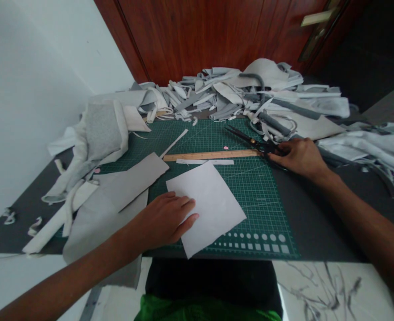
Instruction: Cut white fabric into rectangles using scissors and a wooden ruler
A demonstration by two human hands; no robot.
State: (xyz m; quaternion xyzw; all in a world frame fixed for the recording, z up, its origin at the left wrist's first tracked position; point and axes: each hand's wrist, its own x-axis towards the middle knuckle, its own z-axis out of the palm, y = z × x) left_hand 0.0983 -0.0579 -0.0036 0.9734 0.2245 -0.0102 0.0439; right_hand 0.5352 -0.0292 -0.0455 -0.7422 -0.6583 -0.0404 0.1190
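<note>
While the left hand [162, 220] rests on one white sheet [217, 209], fingers open and flat, the right hand [299, 158] closes around one pair of scissors [247, 139].
The sheet sits tilted on the green mat [267, 214]; the scissors point up-left toward the scraps [237, 93], just beside one wooden ruler [210, 155] lying crosswise.

Green cutting mat [260, 209] w/ pale grid, plain white paper [210, 205], grey + off-white scraps [123, 191], reddish-brown wood-grain door [183, 35]
</note>
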